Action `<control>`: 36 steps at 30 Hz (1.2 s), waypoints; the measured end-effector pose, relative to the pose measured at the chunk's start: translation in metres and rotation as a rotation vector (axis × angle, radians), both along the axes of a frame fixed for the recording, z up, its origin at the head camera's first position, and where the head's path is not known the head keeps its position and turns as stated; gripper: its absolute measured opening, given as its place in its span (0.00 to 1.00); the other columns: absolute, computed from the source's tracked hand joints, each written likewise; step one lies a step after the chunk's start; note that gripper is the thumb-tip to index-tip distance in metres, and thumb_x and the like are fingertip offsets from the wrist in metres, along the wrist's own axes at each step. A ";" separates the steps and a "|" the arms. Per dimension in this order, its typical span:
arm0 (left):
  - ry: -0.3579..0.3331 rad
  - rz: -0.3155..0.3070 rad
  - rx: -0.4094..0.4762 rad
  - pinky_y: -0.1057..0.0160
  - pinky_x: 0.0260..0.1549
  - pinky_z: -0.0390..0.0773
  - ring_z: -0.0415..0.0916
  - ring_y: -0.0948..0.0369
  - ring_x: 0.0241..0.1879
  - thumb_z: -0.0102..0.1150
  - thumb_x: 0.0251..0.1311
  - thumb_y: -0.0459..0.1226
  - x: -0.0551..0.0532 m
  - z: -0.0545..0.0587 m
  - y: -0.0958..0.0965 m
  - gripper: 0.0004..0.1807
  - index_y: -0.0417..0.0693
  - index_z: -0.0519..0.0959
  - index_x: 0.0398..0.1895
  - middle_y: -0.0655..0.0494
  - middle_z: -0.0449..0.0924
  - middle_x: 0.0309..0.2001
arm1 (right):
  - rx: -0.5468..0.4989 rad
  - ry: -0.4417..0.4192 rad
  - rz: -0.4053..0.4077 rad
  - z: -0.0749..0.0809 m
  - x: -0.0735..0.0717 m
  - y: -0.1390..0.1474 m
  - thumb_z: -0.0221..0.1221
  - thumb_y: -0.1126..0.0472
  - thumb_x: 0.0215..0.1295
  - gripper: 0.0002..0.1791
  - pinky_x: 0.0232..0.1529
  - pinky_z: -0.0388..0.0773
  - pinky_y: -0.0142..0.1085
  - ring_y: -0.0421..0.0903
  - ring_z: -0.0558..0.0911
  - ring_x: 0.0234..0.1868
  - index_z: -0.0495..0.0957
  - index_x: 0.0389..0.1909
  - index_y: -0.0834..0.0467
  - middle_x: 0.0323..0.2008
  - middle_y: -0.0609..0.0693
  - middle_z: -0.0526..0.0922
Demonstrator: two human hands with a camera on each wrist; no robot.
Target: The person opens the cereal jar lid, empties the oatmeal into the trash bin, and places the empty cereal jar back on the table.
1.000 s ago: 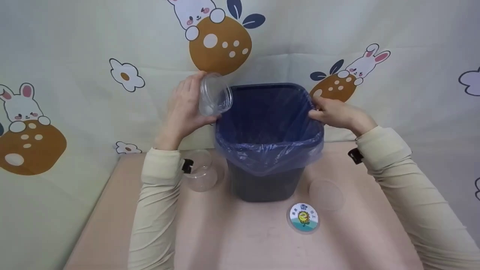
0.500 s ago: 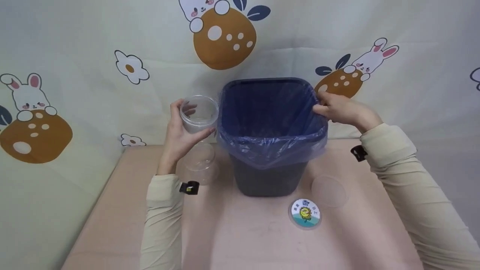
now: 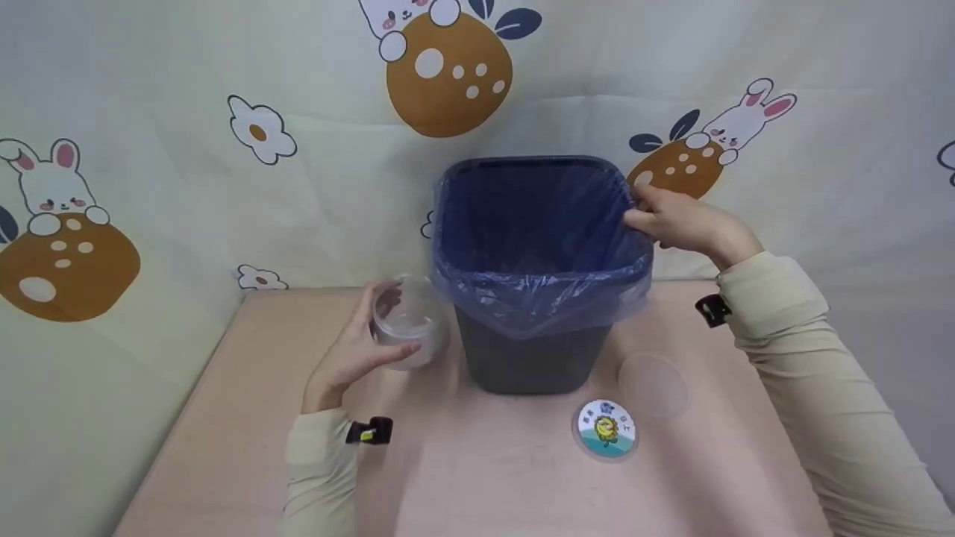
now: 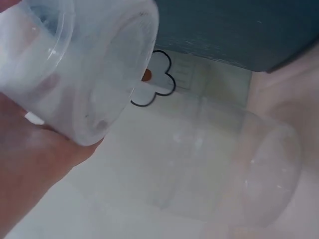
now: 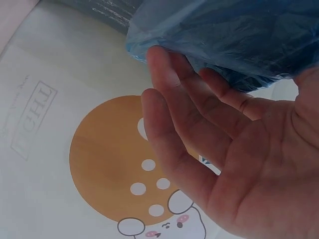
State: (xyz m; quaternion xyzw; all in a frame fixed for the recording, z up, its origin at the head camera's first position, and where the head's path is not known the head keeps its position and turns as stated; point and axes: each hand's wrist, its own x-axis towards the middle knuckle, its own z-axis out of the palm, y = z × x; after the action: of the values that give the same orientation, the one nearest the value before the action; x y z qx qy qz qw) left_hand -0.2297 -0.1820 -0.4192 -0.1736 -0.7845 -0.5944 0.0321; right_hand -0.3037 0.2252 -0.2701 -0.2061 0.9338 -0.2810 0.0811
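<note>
My left hand (image 3: 351,354) grips a clear round plastic cup (image 3: 403,309), thumb on the near side and fingers behind. In the left wrist view this cup (image 4: 107,69) tilts over a second clear plastic container (image 4: 224,164), which stands on the table and is largely hidden behind the cup in the head view. A dark trash can (image 3: 533,365) lined with a blue translucent bag (image 3: 537,302) stands to the right of the cup. My right hand (image 3: 686,224) holds its right rim, thumb over the edge; in the right wrist view the fingers (image 5: 187,112) lie loosely bent outside, under the bag's overhang.
On the pink tabletop (image 3: 477,485), a round lid with a flower picture (image 3: 606,429) and a clear disc-shaped lid (image 3: 654,385) lie right of the trash can. A printed cloth (image 3: 336,186) hangs close behind.
My left hand has carried the cup from beside the trash can's left rim down to just over the standing container, turning its mouth upward. The right hand has stayed at the rim.
</note>
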 end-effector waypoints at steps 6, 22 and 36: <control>-0.031 -0.169 -0.100 0.42 0.64 0.52 0.59 0.44 0.65 0.74 0.42 0.29 0.018 -0.032 -0.002 0.48 0.36 0.57 0.67 0.38 0.66 0.62 | -0.056 -0.039 0.008 -0.003 -0.001 -0.005 0.44 0.58 0.71 0.20 0.37 0.77 0.42 0.54 0.76 0.43 0.63 0.56 0.67 0.47 0.64 0.76; -0.212 -0.245 -0.081 0.39 0.62 0.54 0.55 0.38 0.67 0.73 0.42 0.27 0.020 -0.075 -0.013 0.49 0.37 0.56 0.70 0.34 0.61 0.66 | -0.157 -0.128 0.025 -0.010 -0.011 -0.005 0.43 0.58 0.73 0.24 0.46 0.77 0.46 0.54 0.76 0.48 0.59 0.63 0.69 0.52 0.66 0.74; -0.130 -0.121 -0.150 0.36 0.58 0.60 0.61 0.36 0.63 0.74 0.44 0.30 0.014 -0.072 0.002 0.49 0.34 0.55 0.69 0.31 0.62 0.64 | -0.306 -0.103 -0.068 -0.024 -0.015 0.009 0.44 0.57 0.73 0.14 0.42 0.73 0.29 0.39 0.75 0.41 0.66 0.49 0.63 0.40 0.49 0.75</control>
State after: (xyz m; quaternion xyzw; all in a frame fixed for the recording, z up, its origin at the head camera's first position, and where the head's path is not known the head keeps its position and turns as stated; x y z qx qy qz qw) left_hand -0.2155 -0.1801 -0.4910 -0.1837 -0.8153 -0.5449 -0.0681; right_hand -0.3183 0.2337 -0.2941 -0.1696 0.8810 -0.4330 0.0869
